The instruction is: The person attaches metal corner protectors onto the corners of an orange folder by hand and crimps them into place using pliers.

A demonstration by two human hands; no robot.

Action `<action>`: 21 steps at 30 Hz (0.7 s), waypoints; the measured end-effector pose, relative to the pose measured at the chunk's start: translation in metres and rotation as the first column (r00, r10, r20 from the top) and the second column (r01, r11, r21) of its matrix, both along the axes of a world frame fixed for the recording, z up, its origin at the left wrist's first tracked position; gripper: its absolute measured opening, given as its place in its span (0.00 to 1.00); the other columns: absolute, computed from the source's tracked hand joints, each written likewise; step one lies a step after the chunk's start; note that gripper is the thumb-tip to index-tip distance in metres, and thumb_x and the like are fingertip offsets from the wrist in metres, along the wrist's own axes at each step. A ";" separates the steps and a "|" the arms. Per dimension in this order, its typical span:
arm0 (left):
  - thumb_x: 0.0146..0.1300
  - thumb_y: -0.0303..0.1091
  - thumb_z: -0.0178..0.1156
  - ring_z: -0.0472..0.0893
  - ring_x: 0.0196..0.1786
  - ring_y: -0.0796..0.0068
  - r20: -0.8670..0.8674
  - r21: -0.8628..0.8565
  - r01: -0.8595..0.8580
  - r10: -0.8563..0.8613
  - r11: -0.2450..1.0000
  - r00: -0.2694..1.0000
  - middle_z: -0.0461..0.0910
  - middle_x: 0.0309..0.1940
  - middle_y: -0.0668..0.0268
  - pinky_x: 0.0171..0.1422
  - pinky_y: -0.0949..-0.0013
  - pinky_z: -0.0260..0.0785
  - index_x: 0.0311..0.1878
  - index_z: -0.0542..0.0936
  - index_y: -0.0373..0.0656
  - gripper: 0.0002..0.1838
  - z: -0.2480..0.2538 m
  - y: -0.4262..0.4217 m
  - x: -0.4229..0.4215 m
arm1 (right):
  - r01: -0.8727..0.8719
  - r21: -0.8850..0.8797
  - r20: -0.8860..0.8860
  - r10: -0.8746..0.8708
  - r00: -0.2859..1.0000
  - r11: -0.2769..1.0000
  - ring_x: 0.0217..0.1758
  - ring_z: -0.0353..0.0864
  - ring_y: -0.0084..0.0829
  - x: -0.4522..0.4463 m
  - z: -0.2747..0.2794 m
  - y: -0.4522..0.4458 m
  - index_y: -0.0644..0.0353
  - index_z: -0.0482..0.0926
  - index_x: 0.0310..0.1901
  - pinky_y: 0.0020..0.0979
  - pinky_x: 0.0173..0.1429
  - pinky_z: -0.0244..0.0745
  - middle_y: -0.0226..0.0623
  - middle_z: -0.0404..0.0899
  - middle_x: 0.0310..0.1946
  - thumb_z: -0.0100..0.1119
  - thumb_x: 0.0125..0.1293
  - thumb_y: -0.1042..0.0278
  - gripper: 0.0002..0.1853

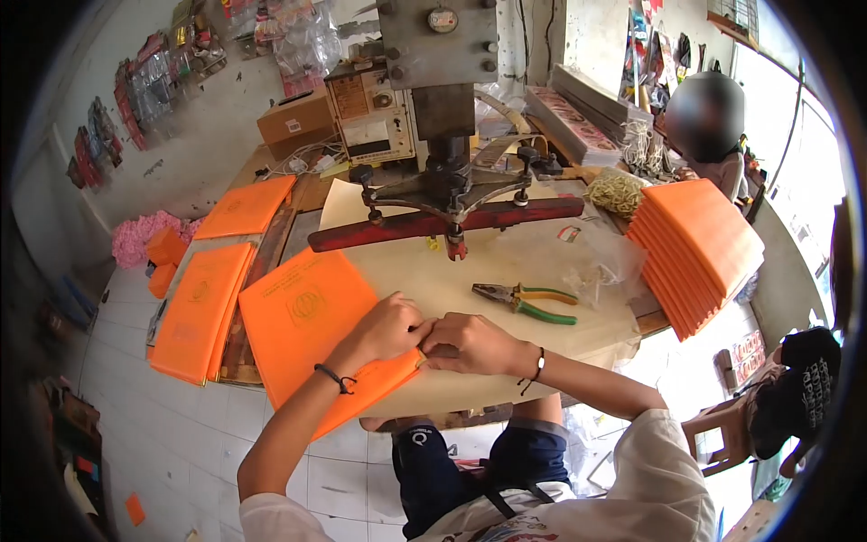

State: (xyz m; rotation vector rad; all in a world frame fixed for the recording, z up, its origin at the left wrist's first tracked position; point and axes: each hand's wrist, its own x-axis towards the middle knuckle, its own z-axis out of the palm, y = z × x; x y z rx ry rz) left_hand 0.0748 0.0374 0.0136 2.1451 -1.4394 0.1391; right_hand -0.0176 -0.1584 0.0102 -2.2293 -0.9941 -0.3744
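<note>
An orange folder (pixel 287 318) with a printed emblem lies slanted on the table in front of me. My left hand (pixel 390 327) rests over its right edge, fingers curled and pinching there. Close against it, my right hand (pixel 470 343) grips the same edge near the corner, its fingers bent and mostly hidden. The two hands nearly touch. Combination pliers (pixel 526 302) with green and yellow handles lie to the right of my hands on the tan sheet (pixel 442 384). Above the folder hangs the red bar (pixel 519 215) of a press machine (pixel 449 163).
Stacked orange folders (pixel 200 303) lie at left, and a tall orange stack (pixel 691 253) stands at right. Clear plastic (pixel 587 266) lies beyond the pliers. A cardboard box (pixel 293 125) sits at the back. Another person (pixel 709 126) is at the far right, near bundled string (pixel 617 191).
</note>
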 end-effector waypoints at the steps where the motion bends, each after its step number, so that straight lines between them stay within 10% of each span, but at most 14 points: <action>1: 0.64 0.33 0.62 0.79 0.31 0.59 0.029 0.044 -0.038 0.036 0.998 0.999 0.77 0.17 0.61 0.50 0.59 0.69 0.19 0.80 0.38 0.17 0.007 0.001 -0.005 | 0.020 -0.017 0.003 -0.020 1.000 1.000 0.44 0.82 0.42 -0.001 -0.003 0.001 0.59 0.85 0.41 0.40 0.50 0.79 0.39 0.84 0.39 0.72 0.61 0.60 0.13; 6: 0.66 0.39 0.63 0.78 0.47 0.58 0.261 0.012 -0.193 0.183 0.981 0.948 0.80 0.40 0.60 0.57 0.57 0.68 0.41 0.82 0.42 0.10 0.014 0.011 -0.037 | 0.212 -0.037 0.091 -0.208 0.974 0.976 0.48 0.80 0.44 -0.028 -0.004 0.020 0.60 0.85 0.45 0.41 0.55 0.76 0.42 0.82 0.43 0.72 0.59 0.59 0.17; 11: 0.58 0.55 0.70 0.69 0.67 0.48 0.104 0.114 -0.402 0.392 0.909 0.914 0.71 0.64 0.54 0.72 0.48 0.59 0.68 0.73 0.46 0.38 0.021 0.063 -0.103 | 0.296 0.047 0.051 -0.298 0.953 0.954 0.46 0.78 0.45 -0.034 -0.014 0.026 0.58 0.85 0.44 0.42 0.54 0.74 0.42 0.80 0.40 0.72 0.57 0.60 0.16; 21: 0.44 0.62 0.78 0.58 0.76 0.39 0.157 -0.011 -0.925 0.914 0.380 0.374 0.61 0.73 0.46 0.77 0.32 0.46 0.74 0.67 0.51 0.54 -0.025 0.148 -0.183 | 0.277 0.008 0.096 -0.277 0.956 0.961 0.42 0.78 0.38 -0.064 -0.017 0.057 0.55 0.86 0.40 0.39 0.49 0.70 0.32 0.81 0.34 0.76 0.53 0.63 0.14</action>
